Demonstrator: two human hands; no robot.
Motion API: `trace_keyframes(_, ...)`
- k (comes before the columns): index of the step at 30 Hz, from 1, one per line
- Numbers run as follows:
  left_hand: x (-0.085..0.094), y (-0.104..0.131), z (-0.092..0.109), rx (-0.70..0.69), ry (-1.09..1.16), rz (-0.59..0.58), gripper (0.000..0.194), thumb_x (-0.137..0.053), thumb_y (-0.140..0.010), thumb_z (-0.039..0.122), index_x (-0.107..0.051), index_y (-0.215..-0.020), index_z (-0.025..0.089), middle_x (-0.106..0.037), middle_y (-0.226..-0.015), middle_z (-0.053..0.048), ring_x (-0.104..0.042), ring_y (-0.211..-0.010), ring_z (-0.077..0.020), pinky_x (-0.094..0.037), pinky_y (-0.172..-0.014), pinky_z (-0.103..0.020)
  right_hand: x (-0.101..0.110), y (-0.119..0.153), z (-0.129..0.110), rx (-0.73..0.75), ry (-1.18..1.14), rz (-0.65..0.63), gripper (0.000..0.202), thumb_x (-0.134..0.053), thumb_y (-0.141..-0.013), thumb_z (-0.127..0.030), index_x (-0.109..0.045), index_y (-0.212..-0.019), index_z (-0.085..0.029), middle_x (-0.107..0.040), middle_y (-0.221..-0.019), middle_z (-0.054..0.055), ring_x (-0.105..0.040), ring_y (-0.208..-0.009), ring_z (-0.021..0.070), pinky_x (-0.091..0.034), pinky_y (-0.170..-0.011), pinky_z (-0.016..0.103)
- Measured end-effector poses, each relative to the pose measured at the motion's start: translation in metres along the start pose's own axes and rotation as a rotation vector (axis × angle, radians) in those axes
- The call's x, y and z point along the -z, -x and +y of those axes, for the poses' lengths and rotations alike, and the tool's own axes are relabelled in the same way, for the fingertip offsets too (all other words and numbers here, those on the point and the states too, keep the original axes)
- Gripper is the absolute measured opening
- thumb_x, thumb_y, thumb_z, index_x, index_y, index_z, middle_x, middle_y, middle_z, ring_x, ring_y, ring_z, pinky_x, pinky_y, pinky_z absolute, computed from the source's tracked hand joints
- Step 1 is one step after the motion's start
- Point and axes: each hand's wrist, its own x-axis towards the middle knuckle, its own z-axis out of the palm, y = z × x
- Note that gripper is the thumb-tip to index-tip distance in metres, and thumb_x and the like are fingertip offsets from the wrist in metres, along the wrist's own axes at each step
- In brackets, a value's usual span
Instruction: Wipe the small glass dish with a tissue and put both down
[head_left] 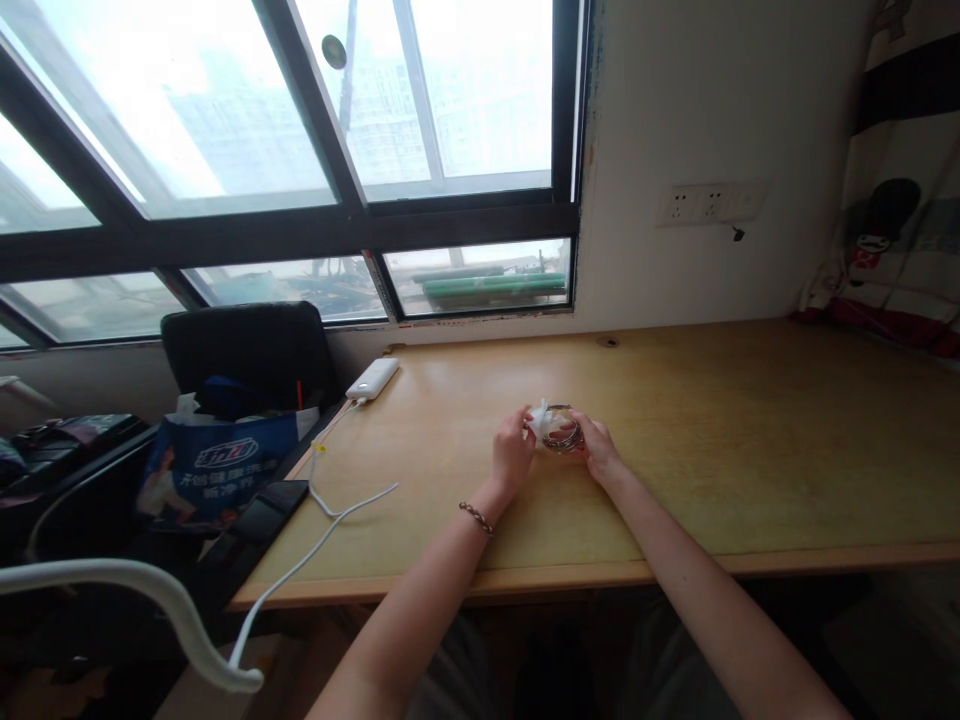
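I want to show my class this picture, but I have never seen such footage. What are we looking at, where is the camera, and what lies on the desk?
One picture, from a camera worn on a person's head, looking forward and down. The two bare arms are that person's own. Left hand and right hand together hold a small shiny thing with a white scrap, too small to identify. On the wooden desk lie a white power bank and its cable. A blue bag sits left.

Wooden desk (pixel 750 440) under bright window (pixel 300 130); white wall (pixel 712 120).
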Motion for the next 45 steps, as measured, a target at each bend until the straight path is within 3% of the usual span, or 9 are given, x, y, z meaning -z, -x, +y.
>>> trace_keyframes(4,-0.003,0.002,0.004,-0.125,0.062,-0.087,0.022,-0.044,-0.079,0.016,-0.058,-0.095,0.020,-0.060,-0.093,-0.007,-0.055,-0.088,-0.0175,-0.044,-0.080,-0.030,0.001,-0.002,0.000,0.006,-0.060,0.062,0.030,-0.060,-0.064,-0.043,-0.063,-0.071,-0.014,-0.067,-0.063,0.006,-0.062,-0.056,0.0207,-0.050,-0.046,0.030)
trace_keyframes(8,0.003,0.002,0.009,-0.218,0.127,-0.145,0.020,-0.045,-0.081,0.025,-0.063,-0.090,0.021,-0.060,-0.098,-0.008,-0.054,-0.092,-0.0173,-0.043,-0.083,-0.030,0.003,-0.004,-0.002,0.002,-0.090,0.093,0.029,-0.061,-0.063,-0.041,-0.063,-0.073,-0.014,-0.066,-0.061,0.005,-0.061,-0.054,0.0194,-0.051,-0.046,0.030)
trace_keyframes(17,0.007,0.004,0.021,-0.242,0.077,-0.408,0.029,-0.041,-0.083,0.036,-0.065,-0.093,0.023,-0.064,-0.096,-0.007,-0.059,-0.084,-0.0191,-0.044,-0.078,-0.030,0.000,0.004,-0.004,0.075,0.002,0.068,0.025,-0.065,-0.060,-0.041,-0.059,-0.061,-0.016,-0.058,-0.049,-0.001,-0.052,-0.044,0.0135,-0.045,-0.042,0.024)
trace_keyframes(23,0.008,0.000,0.025,-0.267,0.287,-0.524,0.036,-0.038,-0.084,0.038,-0.061,-0.106,0.021,-0.061,-0.108,-0.007,-0.055,-0.096,-0.0203,-0.041,-0.086,-0.032,-0.002,0.007,-0.006,0.115,-0.053,-0.015,0.026,-0.066,-0.058,-0.041,-0.060,-0.066,-0.017,-0.061,-0.057,-0.001,-0.055,-0.051,0.0142,-0.045,-0.046,0.023)
trace_keyframes(28,0.014,-0.003,0.020,-0.212,0.107,-0.472,0.036,-0.036,-0.085,0.040,-0.067,-0.091,0.022,-0.066,-0.092,-0.006,-0.059,-0.083,-0.0184,-0.042,-0.078,-0.027,-0.003,0.009,-0.006,0.086,-0.074,-0.076,0.026,-0.066,-0.059,-0.040,-0.061,-0.067,-0.016,-0.061,-0.058,-0.001,-0.055,-0.052,0.0147,-0.048,-0.049,0.026)
trace_keyframes(32,0.016,-0.002,0.022,-0.192,-0.062,-0.386,0.032,-0.040,-0.083,0.041,-0.064,-0.097,0.025,-0.063,-0.104,-0.004,-0.060,-0.083,-0.0173,-0.042,-0.074,-0.025,-0.005,0.011,-0.005,0.053,-0.029,-0.073,0.028,-0.063,-0.062,-0.043,-0.062,-0.067,-0.016,-0.064,-0.061,0.002,-0.056,-0.054,0.0153,-0.048,-0.049,0.025)
trace_keyframes(35,0.016,0.000,0.026,-0.198,-0.019,-0.362,0.031,-0.042,-0.083,0.038,-0.060,-0.106,0.028,-0.058,-0.113,-0.002,-0.058,-0.090,-0.0168,-0.042,-0.077,-0.023,-0.004,0.011,-0.005,0.056,-0.009,-0.091,0.032,-0.062,-0.063,-0.047,-0.062,-0.069,-0.016,-0.063,-0.060,0.002,-0.056,-0.053,0.0153,-0.047,-0.048,0.025)
trace_keyframes(38,0.014,0.002,0.027,-0.198,0.056,-0.437,0.032,-0.039,-0.084,0.035,-0.056,-0.111,0.030,-0.054,-0.119,0.001,-0.055,-0.100,-0.0173,-0.042,-0.083,-0.024,-0.004,0.012,-0.005,0.107,0.041,-0.111,0.034,-0.061,-0.063,-0.050,-0.060,-0.066,-0.015,-0.061,-0.057,0.001,-0.055,-0.051,0.0143,-0.046,-0.047,0.025)
trace_keyframes(45,0.007,0.000,0.020,-0.206,0.244,-0.510,0.037,-0.032,-0.087,0.035,-0.060,-0.107,0.022,-0.062,-0.107,-0.004,-0.057,-0.097,-0.0195,-0.043,-0.085,-0.029,-0.002,0.009,-0.005,0.168,0.004,-0.078,0.029,-0.065,-0.061,-0.044,-0.059,-0.064,-0.016,-0.060,-0.057,-0.001,-0.054,-0.052,0.0137,-0.047,-0.050,0.024)
